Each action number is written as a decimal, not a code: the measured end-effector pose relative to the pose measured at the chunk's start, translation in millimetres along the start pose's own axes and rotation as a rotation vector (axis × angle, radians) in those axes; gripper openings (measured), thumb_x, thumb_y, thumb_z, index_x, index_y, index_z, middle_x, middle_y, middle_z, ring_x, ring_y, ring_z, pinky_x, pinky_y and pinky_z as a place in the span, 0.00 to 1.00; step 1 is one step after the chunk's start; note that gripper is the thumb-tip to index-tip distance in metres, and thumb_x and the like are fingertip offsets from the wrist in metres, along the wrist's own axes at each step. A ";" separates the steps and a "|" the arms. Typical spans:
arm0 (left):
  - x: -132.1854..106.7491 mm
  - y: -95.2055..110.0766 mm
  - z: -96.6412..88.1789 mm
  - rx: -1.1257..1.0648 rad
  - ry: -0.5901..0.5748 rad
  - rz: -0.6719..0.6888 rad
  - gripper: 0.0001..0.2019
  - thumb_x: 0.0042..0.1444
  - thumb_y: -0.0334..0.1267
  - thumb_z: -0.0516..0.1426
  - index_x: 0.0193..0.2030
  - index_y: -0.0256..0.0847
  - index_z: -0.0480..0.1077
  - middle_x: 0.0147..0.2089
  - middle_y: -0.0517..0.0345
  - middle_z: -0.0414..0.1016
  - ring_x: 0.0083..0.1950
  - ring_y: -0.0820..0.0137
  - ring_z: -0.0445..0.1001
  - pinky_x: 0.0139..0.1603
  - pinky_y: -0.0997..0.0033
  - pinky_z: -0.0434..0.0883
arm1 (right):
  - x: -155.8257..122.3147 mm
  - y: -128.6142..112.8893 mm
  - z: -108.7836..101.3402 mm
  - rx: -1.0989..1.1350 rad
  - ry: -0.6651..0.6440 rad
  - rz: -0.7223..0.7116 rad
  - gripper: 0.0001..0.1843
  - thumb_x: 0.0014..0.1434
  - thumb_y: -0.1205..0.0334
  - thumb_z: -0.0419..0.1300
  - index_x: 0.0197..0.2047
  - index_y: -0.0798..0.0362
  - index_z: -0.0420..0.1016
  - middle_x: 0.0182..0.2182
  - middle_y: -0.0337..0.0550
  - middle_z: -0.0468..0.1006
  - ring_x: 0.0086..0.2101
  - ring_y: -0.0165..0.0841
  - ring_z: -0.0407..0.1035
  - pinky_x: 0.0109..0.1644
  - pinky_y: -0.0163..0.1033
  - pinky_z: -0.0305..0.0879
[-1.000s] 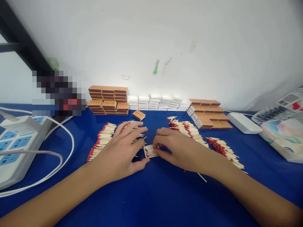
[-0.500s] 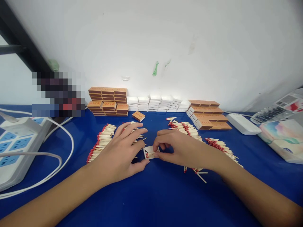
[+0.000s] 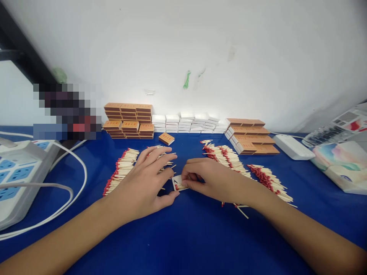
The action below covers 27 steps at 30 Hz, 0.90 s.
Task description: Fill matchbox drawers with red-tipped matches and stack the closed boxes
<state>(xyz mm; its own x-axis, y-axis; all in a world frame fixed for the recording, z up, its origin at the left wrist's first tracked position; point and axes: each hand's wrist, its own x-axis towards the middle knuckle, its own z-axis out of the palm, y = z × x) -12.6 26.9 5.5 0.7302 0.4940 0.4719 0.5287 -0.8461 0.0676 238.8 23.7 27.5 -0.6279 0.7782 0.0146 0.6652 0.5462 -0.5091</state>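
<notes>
A small white matchbox tray [image 3: 178,180] lies on the blue table, a few red-tipped matches [image 3: 179,187] inside along its near side. My left hand [image 3: 149,179] holds the tray's left end between thumb and index finger, its other fingers spread over a match pile [image 3: 169,163]. At the tray's right part, my right hand [image 3: 205,177] is closed, thumb and index pinched on matches; its fingers hide that end. More matches [image 3: 229,156] lie in a heap behind and under my right hand. Left of my left hand is another row of matches [image 3: 123,168].
Orange matchboxes are stacked at back left [image 3: 129,114] and back right [image 3: 252,139], with white trays [image 3: 186,124] between. One loose matchbox [image 3: 166,139] sits in front. A match pile [image 3: 268,181] lies right, a power strip [image 3: 23,172] with cables left, a tissue pack [image 3: 344,164] far right.
My right hand has shifted slightly left over the tray, covering more of it. My left hand keeps its place at the tray's left end. The whole view has shifted a little.
</notes>
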 end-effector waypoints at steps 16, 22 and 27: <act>0.2 0.8 -1.6 0.001 -0.006 0.026 0.11 0.68 0.45 0.65 0.47 0.40 0.80 0.69 0.42 0.78 0.77 0.44 0.67 0.78 0.33 0.65 | -5.7 -4.4 -9.2 -0.008 -0.065 -0.037 0.12 0.74 0.63 0.63 0.36 0.52 0.80 0.36 0.41 0.79 0.36 0.34 0.72 0.41 0.40 0.62; 0.1 0.3 -1.5 -0.003 -0.005 0.034 0.10 0.66 0.45 0.66 0.47 0.41 0.80 0.69 0.42 0.78 0.77 0.43 0.68 0.77 0.32 0.66 | -10.9 -2.8 -34.6 -0.005 -0.033 0.002 0.13 0.75 0.57 0.60 0.38 0.50 0.81 0.35 0.41 0.81 0.33 0.33 0.72 0.38 0.40 0.63; 0.3 1.3 -1.1 -0.014 -0.016 0.034 0.12 0.67 0.47 0.65 0.45 0.39 0.80 0.68 0.41 0.79 0.77 0.43 0.68 0.78 0.31 0.64 | -47.9 11.7 -70.1 -0.097 0.116 0.205 0.20 0.73 0.43 0.62 0.34 0.47 0.80 0.25 0.38 0.76 0.24 0.32 0.66 0.29 0.41 0.57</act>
<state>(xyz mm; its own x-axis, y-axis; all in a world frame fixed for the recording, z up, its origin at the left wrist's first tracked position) -12.2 25.7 6.6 0.7548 0.4678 0.4598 0.4974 -0.8652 0.0637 304.9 14.6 81.2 -0.4287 0.9032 0.0208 0.8130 0.3958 -0.4270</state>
